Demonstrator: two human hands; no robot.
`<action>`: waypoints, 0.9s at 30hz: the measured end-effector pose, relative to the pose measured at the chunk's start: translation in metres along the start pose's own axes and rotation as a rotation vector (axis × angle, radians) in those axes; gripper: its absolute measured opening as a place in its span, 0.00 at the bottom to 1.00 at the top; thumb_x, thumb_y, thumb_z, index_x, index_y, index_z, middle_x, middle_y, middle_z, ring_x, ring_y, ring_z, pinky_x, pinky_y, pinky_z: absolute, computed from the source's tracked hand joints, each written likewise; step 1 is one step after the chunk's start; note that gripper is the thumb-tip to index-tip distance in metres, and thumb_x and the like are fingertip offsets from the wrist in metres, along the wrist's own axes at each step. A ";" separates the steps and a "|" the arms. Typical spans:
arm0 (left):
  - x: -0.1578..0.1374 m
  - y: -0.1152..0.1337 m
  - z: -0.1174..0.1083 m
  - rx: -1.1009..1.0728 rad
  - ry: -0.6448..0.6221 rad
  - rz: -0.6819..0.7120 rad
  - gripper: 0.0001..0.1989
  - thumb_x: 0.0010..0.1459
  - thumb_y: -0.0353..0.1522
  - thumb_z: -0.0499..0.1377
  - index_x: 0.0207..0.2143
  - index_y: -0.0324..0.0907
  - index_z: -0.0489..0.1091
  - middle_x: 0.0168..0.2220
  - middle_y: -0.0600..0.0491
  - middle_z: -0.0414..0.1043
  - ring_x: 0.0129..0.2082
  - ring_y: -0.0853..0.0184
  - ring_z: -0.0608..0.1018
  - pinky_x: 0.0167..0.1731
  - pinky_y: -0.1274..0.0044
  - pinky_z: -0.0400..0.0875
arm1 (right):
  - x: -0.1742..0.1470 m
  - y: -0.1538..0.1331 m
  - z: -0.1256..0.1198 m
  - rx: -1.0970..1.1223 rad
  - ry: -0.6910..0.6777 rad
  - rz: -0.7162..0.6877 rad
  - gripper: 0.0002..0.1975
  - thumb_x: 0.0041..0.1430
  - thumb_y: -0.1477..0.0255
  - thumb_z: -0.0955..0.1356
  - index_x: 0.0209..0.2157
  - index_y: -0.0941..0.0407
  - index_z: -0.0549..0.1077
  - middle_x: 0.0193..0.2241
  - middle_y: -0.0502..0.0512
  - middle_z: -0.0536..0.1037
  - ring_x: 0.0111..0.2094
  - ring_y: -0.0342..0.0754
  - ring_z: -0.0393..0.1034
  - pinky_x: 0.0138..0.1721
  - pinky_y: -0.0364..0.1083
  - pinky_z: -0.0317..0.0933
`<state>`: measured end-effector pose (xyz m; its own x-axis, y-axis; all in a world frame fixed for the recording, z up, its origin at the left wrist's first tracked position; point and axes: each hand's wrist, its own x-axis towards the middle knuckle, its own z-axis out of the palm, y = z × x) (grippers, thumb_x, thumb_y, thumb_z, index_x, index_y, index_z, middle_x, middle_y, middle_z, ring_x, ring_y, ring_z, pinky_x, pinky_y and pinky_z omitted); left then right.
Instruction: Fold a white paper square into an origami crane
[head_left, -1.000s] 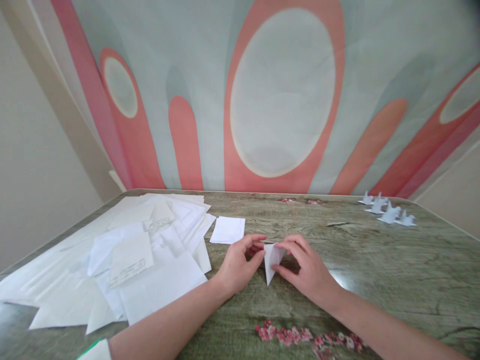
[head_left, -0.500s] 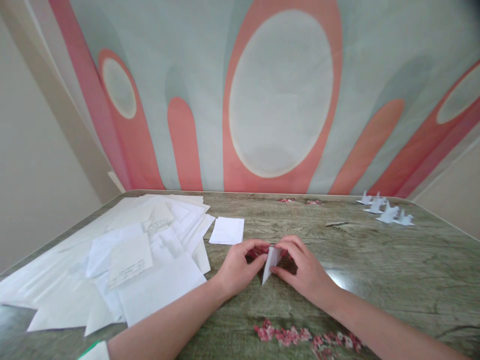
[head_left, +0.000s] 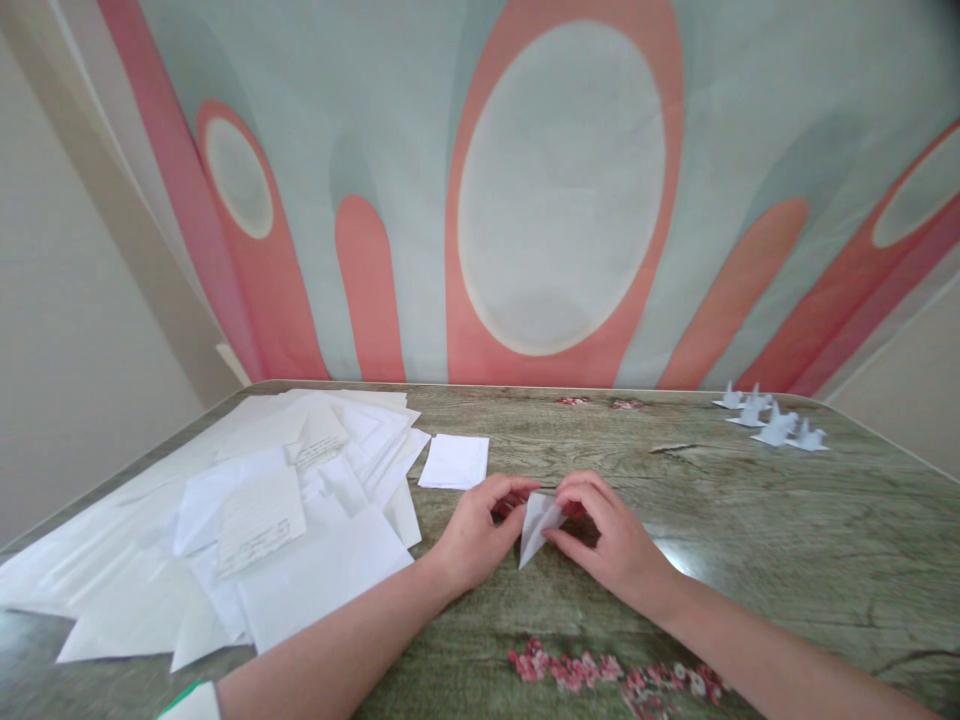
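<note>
Between my two hands is a small folded piece of white paper (head_left: 537, 524), its narrow point aimed down toward the near side of the table. My left hand (head_left: 486, 530) pinches its left edge with the thumb and fingers. From the right, the thumb and fingertips of my right hand (head_left: 600, 525) grip the other edge. Both hands are closed on the paper just above the tabletop. A neat stack of white paper squares (head_left: 454, 461) lies just beyond my left hand.
Loose white sheets (head_left: 322, 570) cover the table's left side, with a lined, printed piece (head_left: 261, 518) on top. Several folded paper cranes (head_left: 775, 426) stand at the far right. The wooden-patterned table (head_left: 750, 560) meets a pink-and-grey patterned backdrop (head_left: 420, 300).
The folded paper has turned and spread a little, so more of its face shows as a wider triangle. Both hands stay nearly in place, fingers shifting slightly.
</note>
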<state>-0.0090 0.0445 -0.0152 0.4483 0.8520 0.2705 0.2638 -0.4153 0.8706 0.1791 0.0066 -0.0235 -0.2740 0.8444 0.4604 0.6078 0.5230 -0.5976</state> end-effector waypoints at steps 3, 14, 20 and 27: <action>0.001 -0.001 -0.002 0.056 -0.031 0.057 0.14 0.53 0.22 0.52 0.37 0.41 0.74 0.35 0.52 0.71 0.36 0.69 0.73 0.37 0.77 0.67 | 0.001 -0.001 -0.002 0.027 -0.025 -0.029 0.09 0.52 0.74 0.68 0.34 0.54 0.62 0.39 0.54 0.66 0.39 0.47 0.64 0.39 0.46 0.61; 0.001 -0.006 -0.006 0.095 0.027 0.014 0.13 0.55 0.23 0.51 0.38 0.41 0.74 0.37 0.51 0.70 0.37 0.68 0.73 0.36 0.77 0.67 | 0.005 -0.003 -0.016 -0.266 -0.154 -0.303 0.05 0.59 0.76 0.63 0.34 0.54 0.70 0.30 0.51 0.71 0.33 0.45 0.63 0.36 0.46 0.54; 0.002 -0.008 -0.006 0.072 0.066 -0.008 0.13 0.56 0.25 0.52 0.40 0.41 0.73 0.37 0.50 0.69 0.37 0.68 0.72 0.37 0.77 0.67 | 0.007 0.004 -0.021 -0.388 -0.212 -0.343 0.09 0.59 0.77 0.63 0.33 0.54 0.74 0.31 0.52 0.72 0.32 0.44 0.62 0.36 0.46 0.51; 0.001 -0.009 -0.008 0.084 0.037 -0.017 0.14 0.55 0.24 0.52 0.42 0.41 0.71 0.39 0.50 0.67 0.38 0.69 0.72 0.38 0.77 0.69 | 0.012 0.005 -0.029 -0.413 -0.262 -0.300 0.10 0.58 0.77 0.62 0.35 0.53 0.75 0.34 0.53 0.74 0.35 0.47 0.63 0.37 0.48 0.53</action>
<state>-0.0172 0.0514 -0.0193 0.4117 0.8697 0.2724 0.3429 -0.4248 0.8379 0.2005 0.0160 -0.0022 -0.6229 0.6940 0.3610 0.7012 0.6999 -0.1356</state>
